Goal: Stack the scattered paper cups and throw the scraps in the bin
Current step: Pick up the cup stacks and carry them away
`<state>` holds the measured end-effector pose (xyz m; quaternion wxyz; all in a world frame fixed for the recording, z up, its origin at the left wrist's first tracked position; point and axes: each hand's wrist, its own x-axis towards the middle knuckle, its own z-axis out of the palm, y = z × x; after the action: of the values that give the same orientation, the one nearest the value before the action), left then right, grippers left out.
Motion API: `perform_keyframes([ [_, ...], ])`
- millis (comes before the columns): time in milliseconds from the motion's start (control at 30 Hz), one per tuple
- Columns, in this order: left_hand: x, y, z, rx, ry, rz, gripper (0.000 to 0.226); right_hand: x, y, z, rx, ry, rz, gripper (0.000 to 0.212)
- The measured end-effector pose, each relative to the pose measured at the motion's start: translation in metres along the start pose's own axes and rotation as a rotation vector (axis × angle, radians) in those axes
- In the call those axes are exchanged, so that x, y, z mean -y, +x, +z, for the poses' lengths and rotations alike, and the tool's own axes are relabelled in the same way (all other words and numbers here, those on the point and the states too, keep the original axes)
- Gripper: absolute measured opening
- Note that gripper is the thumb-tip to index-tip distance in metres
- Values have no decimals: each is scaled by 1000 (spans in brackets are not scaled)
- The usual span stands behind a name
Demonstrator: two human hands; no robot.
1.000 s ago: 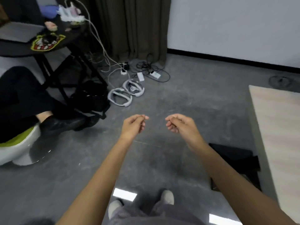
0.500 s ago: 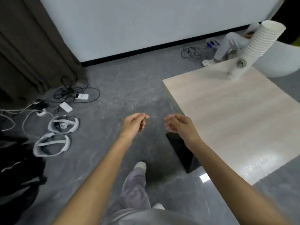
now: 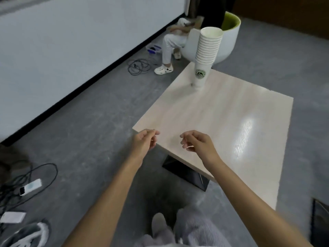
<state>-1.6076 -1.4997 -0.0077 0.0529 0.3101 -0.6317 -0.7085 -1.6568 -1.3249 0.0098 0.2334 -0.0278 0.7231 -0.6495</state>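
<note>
A tall stack of white paper cups, the lowest one with a green logo, stands upright at the far corner of the pale wooden table. My left hand hovers at the table's near corner, fingers curled against the thumb. My right hand hovers beside it over the table's near edge, also loosely curled. I see nothing held in either hand. No loose cups or scraps show on the table. Both hands are far from the stack.
A dark flat object lies on the floor under the table's near corner. A person sits in a white and green tub chair behind the table. Cables and a power strip lie on the grey floor at left.
The view has swung right, from the floor with cables and headsets to the table and the cup stack. My hands keep the same curled pose in front of me.
</note>
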Motion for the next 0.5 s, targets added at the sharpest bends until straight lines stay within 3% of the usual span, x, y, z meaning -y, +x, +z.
perform_keyframes([
  [267,-20,108,50,227,132,-11,20,4,67,-38,-136,29,24,21],
  [500,-50,208,113,322,170,31,10,14,144,-73,-191,47,70,20],
])
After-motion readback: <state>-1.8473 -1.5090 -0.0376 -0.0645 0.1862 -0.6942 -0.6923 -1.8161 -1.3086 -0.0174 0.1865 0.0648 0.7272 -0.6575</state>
